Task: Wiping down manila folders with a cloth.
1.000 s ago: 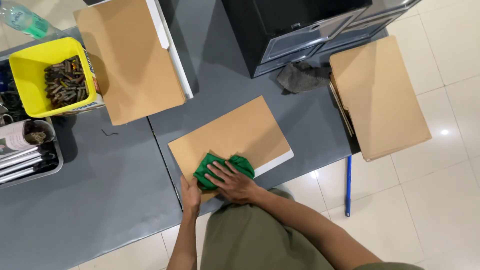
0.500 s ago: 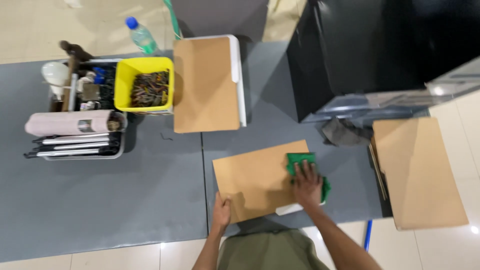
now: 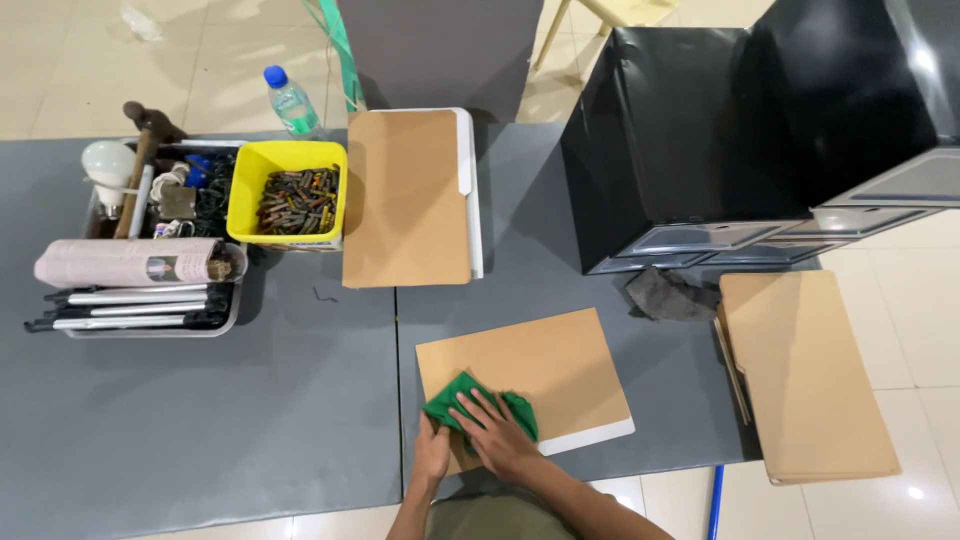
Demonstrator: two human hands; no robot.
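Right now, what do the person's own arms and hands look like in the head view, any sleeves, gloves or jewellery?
Both forearms are bare, with no sleeves in view. The left hand and right hand wear no gloves; no ring, watch or bracelet shows. An olive-green garment covers the body below them.

Three brown boards (image 3: 522,375); one green cloth (image 3: 462,400)
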